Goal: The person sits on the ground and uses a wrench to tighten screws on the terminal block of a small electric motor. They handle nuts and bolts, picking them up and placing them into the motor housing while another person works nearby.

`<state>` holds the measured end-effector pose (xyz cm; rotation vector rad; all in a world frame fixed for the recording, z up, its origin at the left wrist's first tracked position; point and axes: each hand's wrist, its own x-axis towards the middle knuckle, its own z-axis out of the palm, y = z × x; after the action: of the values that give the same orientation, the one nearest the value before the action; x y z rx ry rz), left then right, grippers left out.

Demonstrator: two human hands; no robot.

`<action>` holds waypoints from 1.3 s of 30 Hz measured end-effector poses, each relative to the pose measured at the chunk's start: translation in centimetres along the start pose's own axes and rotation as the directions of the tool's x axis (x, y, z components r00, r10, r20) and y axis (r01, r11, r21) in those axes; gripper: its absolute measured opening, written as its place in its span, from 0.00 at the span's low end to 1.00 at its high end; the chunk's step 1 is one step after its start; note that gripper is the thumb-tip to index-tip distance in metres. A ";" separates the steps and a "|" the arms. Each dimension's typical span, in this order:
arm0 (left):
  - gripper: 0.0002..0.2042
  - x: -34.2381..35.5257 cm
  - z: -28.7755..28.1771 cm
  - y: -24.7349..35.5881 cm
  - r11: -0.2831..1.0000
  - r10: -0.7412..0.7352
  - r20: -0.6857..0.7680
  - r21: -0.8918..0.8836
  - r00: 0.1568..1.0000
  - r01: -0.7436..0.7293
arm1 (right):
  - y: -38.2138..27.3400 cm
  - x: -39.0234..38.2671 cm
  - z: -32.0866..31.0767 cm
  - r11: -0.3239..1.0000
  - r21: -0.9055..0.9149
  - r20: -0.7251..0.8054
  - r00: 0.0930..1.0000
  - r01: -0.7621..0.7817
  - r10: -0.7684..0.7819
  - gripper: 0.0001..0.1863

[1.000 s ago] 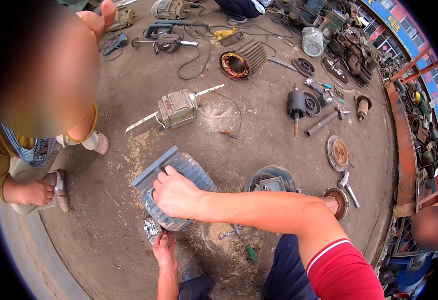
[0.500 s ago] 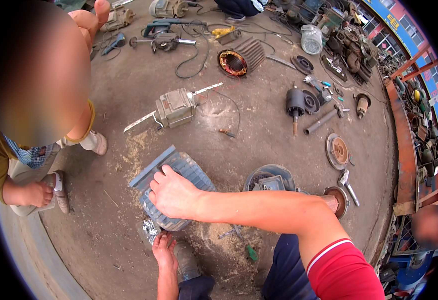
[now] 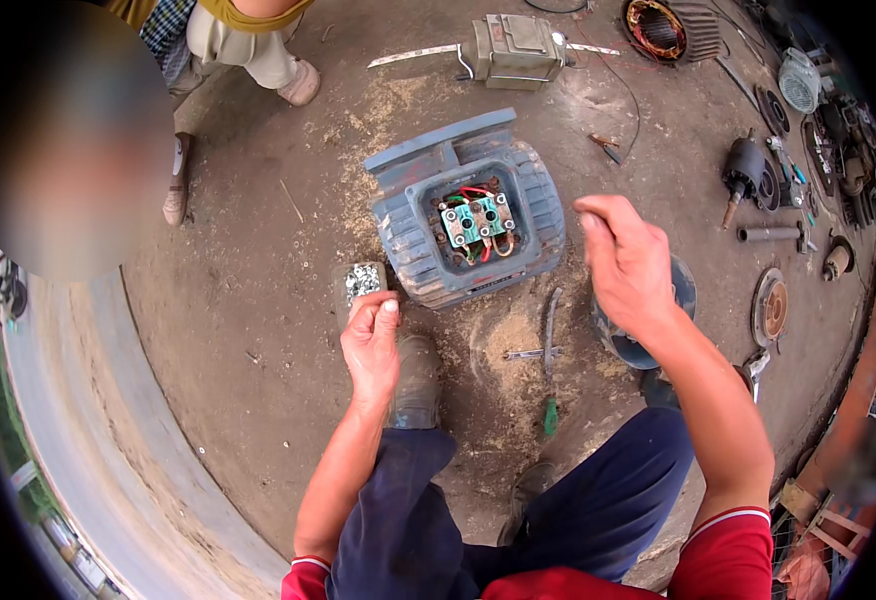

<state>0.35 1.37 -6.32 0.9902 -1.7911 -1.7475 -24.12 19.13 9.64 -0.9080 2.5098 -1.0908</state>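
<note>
Blue-grey ribbed metal motor (image 3: 398,239): near-left, left hand (image 3: 371,345) pinched narrow; rightward, right hand (image 3: 630,265) curled (contents I can't tell remotely); slipping fingers could drop something inside.

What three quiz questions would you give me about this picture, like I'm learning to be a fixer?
1. Fill in the blank: the block inside the opened motor is mostly the colour ____.

2. True or false: the right hand is touching the block.

3. Pick one. Which of these is nearest to the left hand?
A the dark bucket
B the tray of metal bits
C the wrench

Key:
1. Blue-green.
2. False: the right hand is off to the right of the motor.
3. B.
</note>
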 end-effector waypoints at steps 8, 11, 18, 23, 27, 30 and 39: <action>0.16 3.2 3.9 10.0 0.581 0.620 0.216 0.521 0.755 -0.626 | 5.2 -10.9 -3.2 0.977 0.152 -0.088 0.982 -0.150 0.164 0.16; 0.16 4.7 5.6 10.4 0.495 0.598 0.307 0.586 0.740 -0.642 | 5.2 -12.9 -3.1 0.973 0.180 -0.122 0.978 -0.147 0.170 0.15; 0.07 5.6 6.3 9.5 0.462 0.629 0.281 0.616 0.725 -0.638 | 6.6 -14.7 -3.7 0.886 0.432 -0.197 0.940 -0.171 0.278 0.11; 0.08 5.9 6.7 9.0 0.383 0.682 0.322 0.607 0.657 -0.696 | 6.7 -15.3 -5.9 0.765 0.630 -0.241 0.902 -0.135 0.358 0.10; 0.12 5.7 6.2 9.1 0.331 0.644 0.391 0.633 0.658 -0.700 | 6.6 -15.8 -9.8 0.606 0.795 -0.276 0.903 0.021 0.331 0.11; 0.15 4.9 6.1 9.0 0.321 0.659 0.387 0.631 0.645 -0.707 | 6.5 -16.8 -10.9 0.759 0.651 -0.428 0.829 0.007 0.359 0.12; 0.10 -3.5 10.5 4.9 0.401 0.416 0.833 0.193 0.365 -0.896 | 8.0 -21.0 -9.8 0.865 0.279 0.176 0.908 -0.417 0.380 0.11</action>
<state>-6.12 10.63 -1.98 -0.4851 -2.7861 -0.8733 -15.96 42.23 10.31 -0.3291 2.2040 -1.2011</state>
